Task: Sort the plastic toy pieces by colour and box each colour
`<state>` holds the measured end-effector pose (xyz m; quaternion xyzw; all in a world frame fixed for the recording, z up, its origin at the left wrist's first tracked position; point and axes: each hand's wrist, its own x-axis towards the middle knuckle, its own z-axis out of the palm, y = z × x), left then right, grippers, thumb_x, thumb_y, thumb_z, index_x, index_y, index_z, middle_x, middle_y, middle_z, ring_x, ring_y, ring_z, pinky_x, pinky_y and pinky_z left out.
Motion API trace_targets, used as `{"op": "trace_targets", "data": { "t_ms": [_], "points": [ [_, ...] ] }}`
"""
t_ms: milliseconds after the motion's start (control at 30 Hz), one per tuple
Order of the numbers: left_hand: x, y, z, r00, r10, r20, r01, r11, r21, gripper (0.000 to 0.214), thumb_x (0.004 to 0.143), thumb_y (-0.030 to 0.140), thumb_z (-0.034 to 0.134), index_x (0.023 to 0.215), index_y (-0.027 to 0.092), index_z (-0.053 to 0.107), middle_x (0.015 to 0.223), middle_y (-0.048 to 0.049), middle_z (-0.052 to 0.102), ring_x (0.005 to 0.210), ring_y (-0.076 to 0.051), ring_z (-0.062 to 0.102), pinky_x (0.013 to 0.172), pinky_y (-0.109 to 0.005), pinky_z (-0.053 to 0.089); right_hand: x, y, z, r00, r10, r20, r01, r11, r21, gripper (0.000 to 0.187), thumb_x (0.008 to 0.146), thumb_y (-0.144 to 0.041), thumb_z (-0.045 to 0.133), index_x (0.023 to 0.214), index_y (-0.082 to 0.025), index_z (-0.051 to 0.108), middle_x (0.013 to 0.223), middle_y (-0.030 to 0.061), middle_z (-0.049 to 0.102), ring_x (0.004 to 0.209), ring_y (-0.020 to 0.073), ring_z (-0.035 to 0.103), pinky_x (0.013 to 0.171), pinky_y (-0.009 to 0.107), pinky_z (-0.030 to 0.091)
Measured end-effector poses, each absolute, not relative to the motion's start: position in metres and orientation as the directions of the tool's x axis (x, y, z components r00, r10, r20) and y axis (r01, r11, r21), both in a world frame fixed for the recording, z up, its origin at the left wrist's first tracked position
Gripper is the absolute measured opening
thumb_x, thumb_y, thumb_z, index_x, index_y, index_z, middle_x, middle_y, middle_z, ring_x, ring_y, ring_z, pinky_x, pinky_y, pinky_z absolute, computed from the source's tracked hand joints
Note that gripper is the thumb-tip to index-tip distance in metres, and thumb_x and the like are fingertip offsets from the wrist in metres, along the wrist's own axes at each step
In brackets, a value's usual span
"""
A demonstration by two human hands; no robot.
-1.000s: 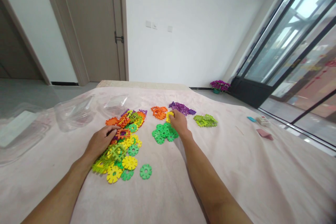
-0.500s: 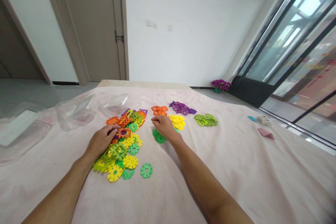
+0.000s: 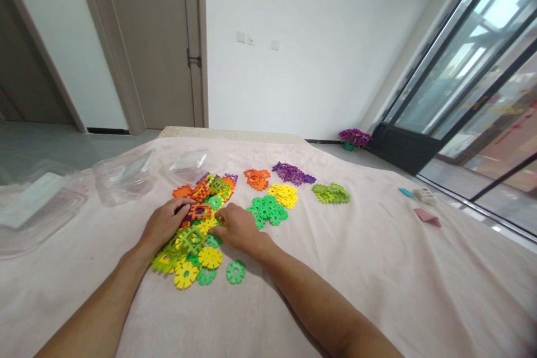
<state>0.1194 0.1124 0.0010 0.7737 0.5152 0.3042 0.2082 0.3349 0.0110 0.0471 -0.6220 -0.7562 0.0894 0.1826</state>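
- A mixed heap of bright, flat plastic pieces (image 3: 203, 227) lies on the left part of the tabletop, under a pale pink, wrinkly cloth cover (image 3: 390, 268) that the pieces sit on
- The left hand (image 3: 165, 221) rests on the left side of the heap with bent fingers, next to an orange square plastic frame (image 3: 208, 211); I cannot tell if it grips anything
- The right hand (image 3: 241, 229) is at the other side, thumb and first finger apart over yellow round plastic discs with slots (image 3: 205, 258); no piece shows in its grasp
- Each piece looks thin and light, so a soft pinch should do
- The plastic seems stiff, smooth and maybe a bit slippery, but not easy to break
- The discs look best to pick up by their bumpy edges
- One green round plastic disc with slots (image 3: 230, 272) lies flat near the heap, so its rim may be hard to get under
- The lime green plastic grid (image 3: 191, 240) has bars to pinch, but its gaps could snag other pieces
- The clear, thin plastic boxes (image 3: 104, 184) look light and easy to dent
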Motion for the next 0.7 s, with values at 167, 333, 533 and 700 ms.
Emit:
{"op": "trace_targets", "data": {
  "t_ms": [167, 333, 533, 700],
  "points": [
    [0.119, 0.112, 0.000, 0.279, 0.924, 0.263, 0.675, -0.383, 0.630, 0.042, 0.090, 0.048, 0.044, 0.110, 0.027, 0.074, 0.123, -0.0001, 0.072, 0.113, -0.023, 0.066, 0.102, -0.032, 0.046, 0.334, 0.013, 0.044, -0.161, 0.973, 0.168, 0.888, 0.217, -0.406, 0.035, 0.085, -0.049, 0.070, 0.111, -0.027, 0.072, 0.105, 0.0055, 0.065, 0.096, 0.0216, 0.060, 0.073, 0.029, 0.042],
    [0.118, 0.113, -0.002, 0.283, 0.919, 0.273, 0.684, -0.393, 0.614, 0.043, 0.090, 0.048, 0.043, 0.111, 0.026, 0.074, 0.124, -0.0013, 0.072, 0.114, -0.023, 0.065, 0.102, -0.033, 0.046, 0.330, 0.016, 0.037, -0.151, 0.968, 0.203, 0.856, 0.230, -0.463, 0.034, 0.080, -0.041, 0.075, 0.112, -0.028, 0.072, 0.107, 0.0040, 0.065, 0.098, 0.0203, 0.059, 0.079, 0.029, 0.043],
    [0.120, 0.114, -0.001, 0.274, 0.927, 0.257, 0.698, -0.375, 0.610, 0.043, 0.091, 0.047, 0.041, 0.110, 0.028, 0.074, 0.123, -0.0002, 0.072, 0.113, -0.023, 0.066, 0.099, -0.032, 0.047, 0.323, 0.015, 0.036, -0.148, 0.967, 0.209, 0.829, 0.237, -0.507, 0.025, 0.082, -0.041, 0.075, 0.104, -0.028, 0.074, 0.105, 0.0023, 0.067, 0.096, 0.0181, 0.058, 0.079, 0.027, 0.042],
    [0.120, 0.112, 0.001, 0.271, 0.928, 0.256, 0.699, -0.372, 0.611, 0.043, 0.091, 0.048, 0.041, 0.108, 0.028, 0.074, 0.121, 0.0001, 0.073, 0.111, -0.022, 0.066, 0.098, -0.031, 0.048, 0.322, 0.015, 0.033, -0.175, 0.959, 0.221, 0.829, 0.265, -0.492, 0.025, 0.083, -0.040, 0.074, 0.105, -0.027, 0.074, 0.103, 0.0022, 0.068, 0.096, 0.0181, 0.058, 0.080, 0.027, 0.042]
  ]
}}
